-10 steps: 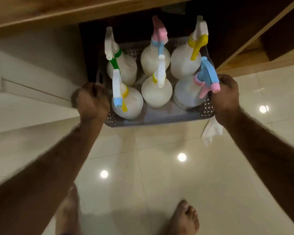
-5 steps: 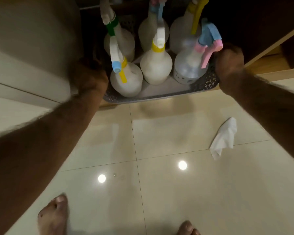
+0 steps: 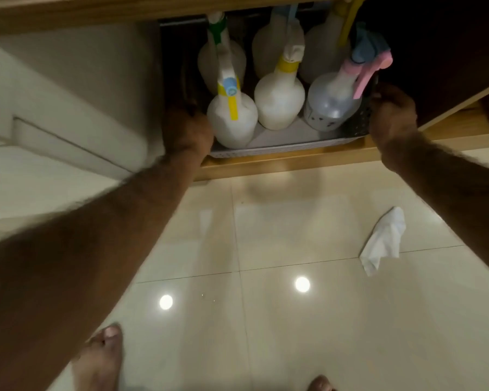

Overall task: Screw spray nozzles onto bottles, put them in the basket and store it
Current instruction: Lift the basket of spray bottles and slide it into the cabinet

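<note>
Both hands [image 3: 288, 125] on basket [image 3: 280, 148] of unlabelled spray bottles [image 3: 278, 101]

We find no text, label, brand, number or sign that we can read anywhere in this view. The white plastic spray bottles [image 3: 279, 101] standing in the grey perforated plastic basket [image 3: 283, 149] show plain sides to us, and their coloured trigger nozzles carry no lettering we can make out. The translucent bottle with the pink and blue nozzle [image 3: 332, 101] has small dark marks near its base, yet they are too blurred for us to read.
</note>
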`<state>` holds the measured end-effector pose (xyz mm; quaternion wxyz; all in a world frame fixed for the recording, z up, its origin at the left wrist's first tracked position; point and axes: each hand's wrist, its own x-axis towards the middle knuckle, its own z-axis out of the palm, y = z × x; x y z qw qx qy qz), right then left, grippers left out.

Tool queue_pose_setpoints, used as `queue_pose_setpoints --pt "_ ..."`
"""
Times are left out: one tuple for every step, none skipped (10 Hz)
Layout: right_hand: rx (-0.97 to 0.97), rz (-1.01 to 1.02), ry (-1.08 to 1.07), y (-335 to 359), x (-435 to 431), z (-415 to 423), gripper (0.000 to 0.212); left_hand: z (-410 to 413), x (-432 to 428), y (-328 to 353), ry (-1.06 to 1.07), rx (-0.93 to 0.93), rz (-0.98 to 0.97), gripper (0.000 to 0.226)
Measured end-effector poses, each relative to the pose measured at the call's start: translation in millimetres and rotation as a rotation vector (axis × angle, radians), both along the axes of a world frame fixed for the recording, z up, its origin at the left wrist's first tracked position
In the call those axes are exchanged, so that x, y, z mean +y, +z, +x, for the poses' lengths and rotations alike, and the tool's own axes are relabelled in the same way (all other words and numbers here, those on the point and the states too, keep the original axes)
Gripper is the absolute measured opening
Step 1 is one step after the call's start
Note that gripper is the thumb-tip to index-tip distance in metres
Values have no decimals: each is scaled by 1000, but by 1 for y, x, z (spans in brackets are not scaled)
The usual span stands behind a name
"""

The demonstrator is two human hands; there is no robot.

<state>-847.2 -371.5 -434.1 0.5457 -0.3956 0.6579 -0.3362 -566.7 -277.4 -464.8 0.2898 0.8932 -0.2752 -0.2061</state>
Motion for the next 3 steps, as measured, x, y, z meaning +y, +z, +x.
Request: queue_pose_setpoints --pt "123 -52 -24 -11 29 -1 24 -11 28 -7 -6 67 -62 46" --pt "605 -128 116 -18 85 9 55 -41 102 -8 -153 61 -225 53" --pt "639 -120 104 -21 141 24 59 -46 163 -9 -199 114 -203 57"
